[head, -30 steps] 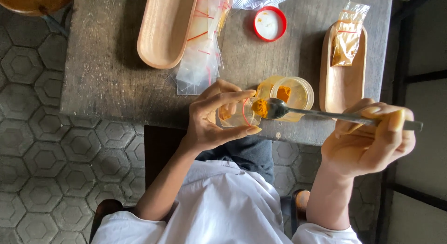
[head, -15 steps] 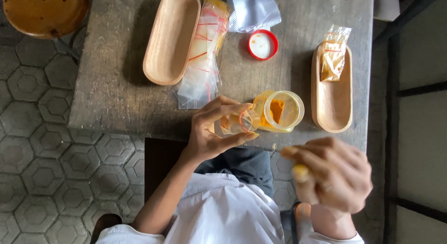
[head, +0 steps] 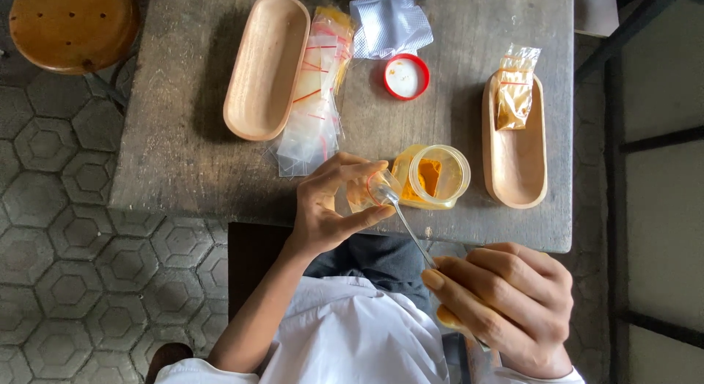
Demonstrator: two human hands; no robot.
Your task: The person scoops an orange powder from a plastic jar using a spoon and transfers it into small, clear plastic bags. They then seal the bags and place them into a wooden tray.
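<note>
A round wooden stool [head: 72, 26] is standing at the far left, off the table [head: 176, 156]. On the table, an empty oval wooden tray [head: 265, 65] is lying beside a stack of clear zip bags [head: 314, 98] with red lines, and a white crumpled packet [head: 390, 24] is sitting just above a red lid [head: 406, 77].

Your left hand [head: 330, 208] is curling around a small clear bag [head: 364, 193], with thumb and fingers pinching its mouth open at the table's near edge, just beside an open plastic jar [head: 433, 177] of orange powder.

You are holding a thin metal spoon [head: 403, 219] in your right hand [head: 506, 307], fingers closed around its handle, and its tip is sitting at the mouth of the small clear bag.

Farther right, a second oval wooden tray [head: 517, 164] is carrying one filled bag [head: 515, 96] of brownish powder at its far end.
</note>
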